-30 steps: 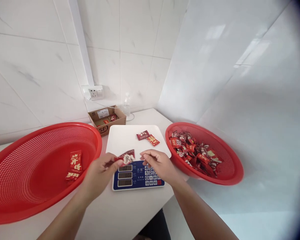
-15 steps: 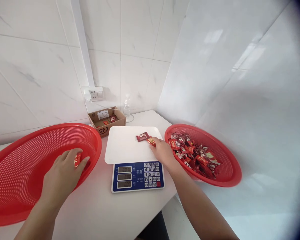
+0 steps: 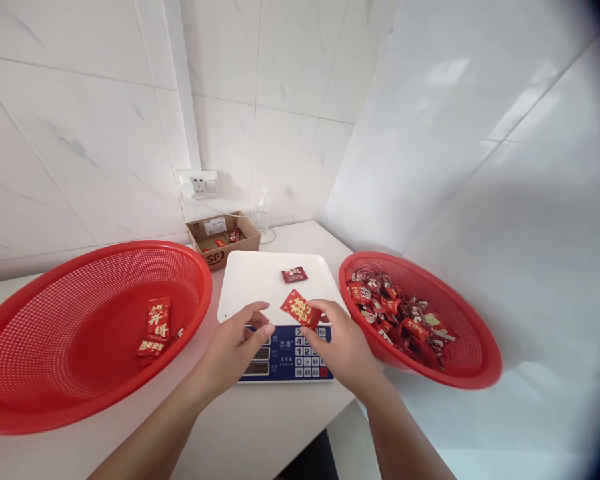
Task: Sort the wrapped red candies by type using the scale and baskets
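Observation:
My right hand pinches a red candy packet with gold characters above the front edge of the scale's white pan. My left hand is just left of it, fingers apart and reaching toward the packet, holding nothing. Both hands hover over the blue keypad and displays of the scale. One dark red candy lies on the pan. The left red basket holds a few red packets. The right red basket is heaped with several red candies.
A small cardboard box with a few candies stands behind the scale by the tiled wall. A clear bottle and a wall socket are behind it. The white counter's front edge runs just under my wrists.
My left hand came out of the left basket, leaving its packet there, and moved to the scale. My right hand lifted the gold-lettered packet off the pan toward me.

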`<state>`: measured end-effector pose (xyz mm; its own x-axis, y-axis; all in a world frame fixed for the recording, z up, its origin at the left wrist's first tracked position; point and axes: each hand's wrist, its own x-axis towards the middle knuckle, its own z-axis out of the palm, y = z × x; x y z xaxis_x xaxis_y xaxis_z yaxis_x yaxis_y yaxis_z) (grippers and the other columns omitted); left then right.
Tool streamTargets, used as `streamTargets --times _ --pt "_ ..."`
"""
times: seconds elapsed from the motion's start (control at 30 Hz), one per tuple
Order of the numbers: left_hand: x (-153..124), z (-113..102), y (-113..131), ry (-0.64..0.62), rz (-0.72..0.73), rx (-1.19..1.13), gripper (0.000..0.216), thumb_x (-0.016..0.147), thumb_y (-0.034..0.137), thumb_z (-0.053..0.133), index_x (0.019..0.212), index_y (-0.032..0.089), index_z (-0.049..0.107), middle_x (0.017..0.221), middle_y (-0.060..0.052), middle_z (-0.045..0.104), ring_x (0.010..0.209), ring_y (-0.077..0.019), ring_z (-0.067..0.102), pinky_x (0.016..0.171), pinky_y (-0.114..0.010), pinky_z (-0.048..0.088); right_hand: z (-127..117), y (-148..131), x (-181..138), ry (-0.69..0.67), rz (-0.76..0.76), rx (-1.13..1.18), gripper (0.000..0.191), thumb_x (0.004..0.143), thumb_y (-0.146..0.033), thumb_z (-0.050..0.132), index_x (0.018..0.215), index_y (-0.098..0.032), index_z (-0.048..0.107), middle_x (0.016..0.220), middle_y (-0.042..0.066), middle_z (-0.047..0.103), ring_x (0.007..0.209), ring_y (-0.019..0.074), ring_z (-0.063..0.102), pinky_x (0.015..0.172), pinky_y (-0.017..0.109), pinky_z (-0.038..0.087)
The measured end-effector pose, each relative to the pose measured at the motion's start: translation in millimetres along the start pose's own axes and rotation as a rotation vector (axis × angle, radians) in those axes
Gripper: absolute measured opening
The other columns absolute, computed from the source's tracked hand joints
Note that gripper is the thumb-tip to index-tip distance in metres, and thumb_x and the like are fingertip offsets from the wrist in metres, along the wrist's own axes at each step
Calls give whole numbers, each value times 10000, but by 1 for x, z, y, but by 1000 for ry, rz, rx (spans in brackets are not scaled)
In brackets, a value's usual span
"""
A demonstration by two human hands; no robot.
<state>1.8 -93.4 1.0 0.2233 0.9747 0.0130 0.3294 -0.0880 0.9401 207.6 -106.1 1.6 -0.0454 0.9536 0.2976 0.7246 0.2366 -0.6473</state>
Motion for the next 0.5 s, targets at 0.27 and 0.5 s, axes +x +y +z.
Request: streamTargets --times 0.27,0.5 --pt "11 14 2 -47 -6 -300 254 828 432 520 768 188 558 646 35 517 631 -106 471 636 -241 414 13 -5 -15 -32 94 331 351 813 -369 579 1139 -240 562 1064 61 641 926 197 611 811 338 495" --pt "7 12 3 -85 -36 -352 258 823 448 536 805 194 582 727 26 567 687 -109 511 688 -257 452 15 -8 -10 -164 178 509 298 827 -455 511 670 -205 547 598 -3 579 550 127 506 528 252 419"
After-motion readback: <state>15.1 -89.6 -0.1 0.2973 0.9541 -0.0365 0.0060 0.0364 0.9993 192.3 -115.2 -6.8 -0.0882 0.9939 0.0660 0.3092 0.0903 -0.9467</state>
